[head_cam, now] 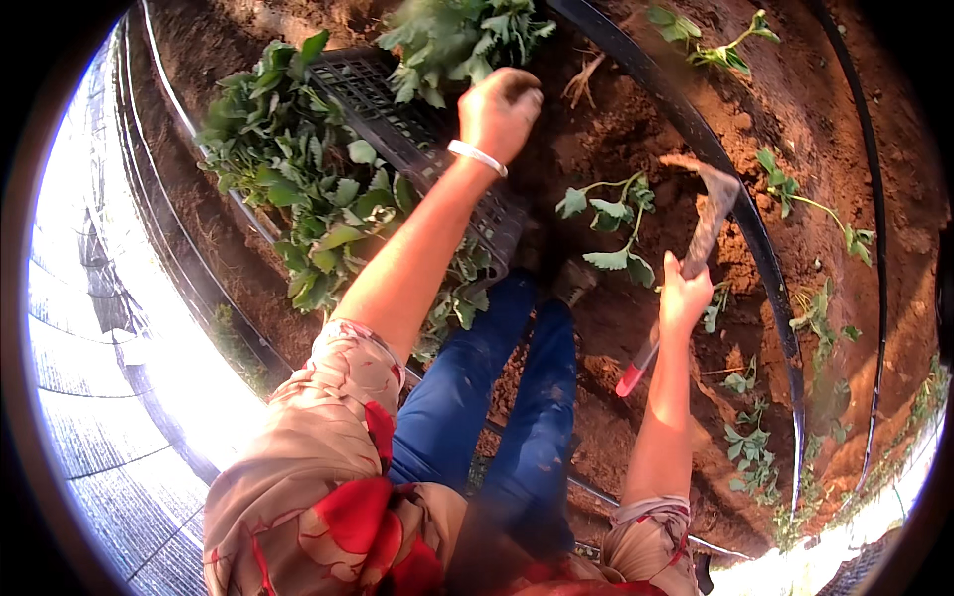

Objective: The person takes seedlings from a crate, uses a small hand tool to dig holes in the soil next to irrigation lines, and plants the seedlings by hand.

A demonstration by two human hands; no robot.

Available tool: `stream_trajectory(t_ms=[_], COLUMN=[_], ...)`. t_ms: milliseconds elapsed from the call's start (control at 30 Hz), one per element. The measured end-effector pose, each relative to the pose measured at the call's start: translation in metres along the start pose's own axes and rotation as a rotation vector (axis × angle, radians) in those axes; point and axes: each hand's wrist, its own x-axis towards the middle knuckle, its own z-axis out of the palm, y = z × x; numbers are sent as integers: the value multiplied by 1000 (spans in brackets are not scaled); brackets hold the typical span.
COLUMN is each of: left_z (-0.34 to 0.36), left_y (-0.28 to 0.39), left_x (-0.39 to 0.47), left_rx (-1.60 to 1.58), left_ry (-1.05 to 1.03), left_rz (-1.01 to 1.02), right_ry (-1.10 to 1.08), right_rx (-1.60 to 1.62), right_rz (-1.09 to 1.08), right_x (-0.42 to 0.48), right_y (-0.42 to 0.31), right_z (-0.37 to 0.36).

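My right hand grips a short-handled hoe. Its soil-coated metal head points up and left over the bed, and the handle ends in a red tip below my hand. My left hand, with a white band at the wrist, has its fingers curled, and I cannot tell whether anything is inside them. Just beyond it is a bunch of leafy strawberry-like seedlings. A black plastic crate lies under my left forearm, with more seedlings heaped along it. One leafy seedling lies on the soil left of the hoe.
A black drip-irrigation tape curves along the reddish soil bed, and a second tape runs farther right. Several seedlings stand or lie beside them. Bare roots show near my left hand. White sheeting spans the left side.
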Motion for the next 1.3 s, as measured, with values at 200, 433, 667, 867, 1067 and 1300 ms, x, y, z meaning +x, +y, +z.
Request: stream_trajectory(t_ms=[200,433,667,867,1067,1300], left_z=[-24,2,-69,-119,-83,-8], left_y=[-11,-2,9,91,66,-11], left_x=[106,153,176,140,119,118], left_rx=[321,912,12,-625,-836,-163], left_ry=[260,108,-2,-246,-570,-579], left_rz=[303,159,-75,-142,-365,-492], right_ry=[18,-118,-110,-82,-114,-122], right_rx=[-34,35,70,160,28,-112], right_rz=[-23,88,97,159,-14,-223], right_x=[-50,-79,-82,-82,-59,-10], right_y=[15,0,-5,-9,-41,-89], right_z=[-18,-19,-21,-25,-27,-8])
